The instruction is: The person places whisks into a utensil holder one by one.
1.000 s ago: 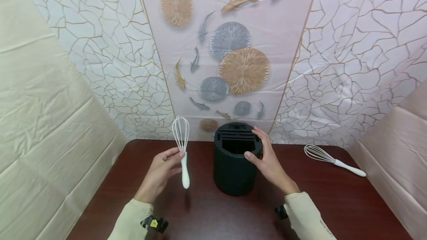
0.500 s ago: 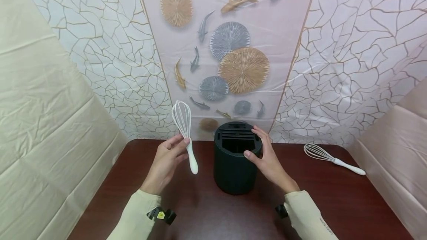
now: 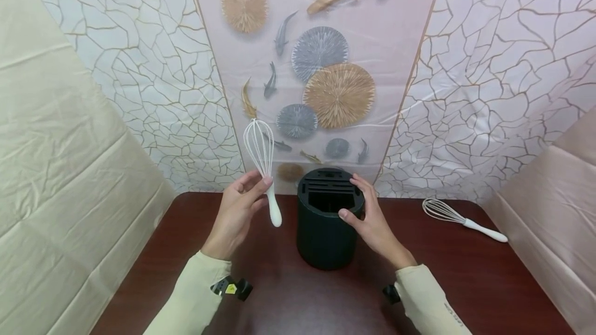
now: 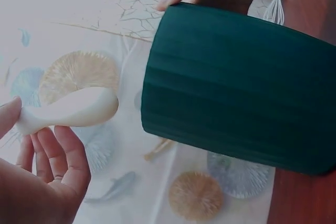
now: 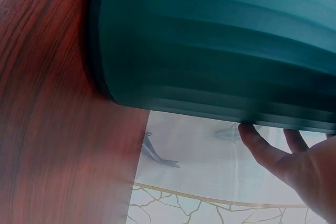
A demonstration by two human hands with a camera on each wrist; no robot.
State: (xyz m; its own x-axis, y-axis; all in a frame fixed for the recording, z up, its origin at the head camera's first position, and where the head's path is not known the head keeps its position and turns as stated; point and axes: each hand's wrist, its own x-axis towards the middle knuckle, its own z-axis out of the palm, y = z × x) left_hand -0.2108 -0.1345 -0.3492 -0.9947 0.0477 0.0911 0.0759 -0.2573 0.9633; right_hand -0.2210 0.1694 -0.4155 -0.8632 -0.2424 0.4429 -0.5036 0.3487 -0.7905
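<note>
Evidently, the step in hand is handling one whisk [image 3: 266, 168] beside a dark holder [image 3: 326, 237] while the other hand steadies it. The whisk is near the centre of the head view, wires up and handle [image 3: 276, 213] slanting down toward the right. The left hand [image 3: 234, 212] pinches it at the neck, thumb against bent fingers. The right hand [image 3: 378, 225] is spread wide round the right side of the holder's rim, thumb at the front and fingers farther back.

The holder stands upright on the table [image 3: 298, 299], lower centre; a gap shows between it and the handle. To do this well, the neck pinch should be firm enough to stop the whisk rolling, yet not squash the wires. Any pass over the holder would call for the handle's end to clear the rim, lined up with the wide gap at the front rather than the narrow slots behind. Light, even pressure from the right hand should stop the holder from sliding. A second whisk [image 3: 463, 220] lies at the right of the frame, out of the way.
</note>
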